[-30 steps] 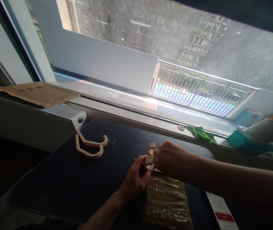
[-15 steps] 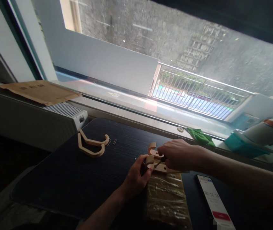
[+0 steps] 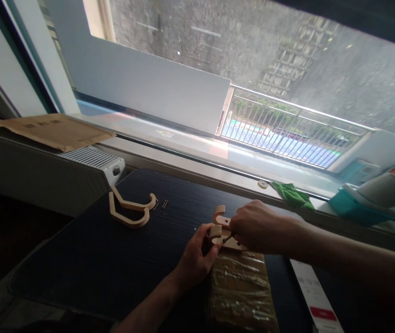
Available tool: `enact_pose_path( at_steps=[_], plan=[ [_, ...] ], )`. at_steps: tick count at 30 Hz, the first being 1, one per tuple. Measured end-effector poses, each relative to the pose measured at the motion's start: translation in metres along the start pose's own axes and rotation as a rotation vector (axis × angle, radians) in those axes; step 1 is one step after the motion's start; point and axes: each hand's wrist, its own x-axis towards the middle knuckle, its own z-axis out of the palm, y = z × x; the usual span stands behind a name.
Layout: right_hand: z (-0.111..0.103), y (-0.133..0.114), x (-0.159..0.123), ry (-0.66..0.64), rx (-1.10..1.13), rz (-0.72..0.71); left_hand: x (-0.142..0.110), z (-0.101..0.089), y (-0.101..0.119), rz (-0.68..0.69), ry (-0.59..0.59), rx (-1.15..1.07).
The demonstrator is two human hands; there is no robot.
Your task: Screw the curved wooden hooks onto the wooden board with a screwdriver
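Note:
My left hand (image 3: 195,259) is closed round the near end of a pale wooden hook-shaped piece (image 3: 220,227) that rests on a cardboard packet wrapped in clear film (image 3: 241,291). My right hand (image 3: 253,226) is pinched on a thin dark tool (image 3: 228,239) whose tip sits against the wooden piece. Both hands meet over the middle of the dark table (image 3: 89,268). Two more wooden hook pieces (image 3: 128,210) lie apart at the table's left, with small screws (image 3: 163,204) beside them.
A phone with a lit screen (image 3: 317,298) lies at the table's right front. A green cloth (image 3: 293,194) and a teal and white box (image 3: 364,203) sit on the window ledge. Left are a white radiator (image 3: 91,162) and a brown cardboard sheet (image 3: 52,132).
My right hand drew back slightly to the right, uncovering the wooden piece and the thin tool at it. My left hand has stayed in place on the piece.

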Motion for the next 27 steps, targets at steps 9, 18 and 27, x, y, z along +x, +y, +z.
enact_pose_path(
  at_steps=[9,18,27],
  plan=[
    [-0.005,-0.003,0.002,0.000,-0.060,0.019,0.000,0.000,0.000,0.027,0.005,0.006],
    [-0.004,-0.016,-0.001,0.081,-0.366,-0.269,0.001,-0.002,0.008,0.018,-0.018,0.016],
    [0.004,0.012,-0.001,-0.009,-0.005,0.002,0.000,0.000,0.000,-0.012,-0.009,-0.001]
  ],
)
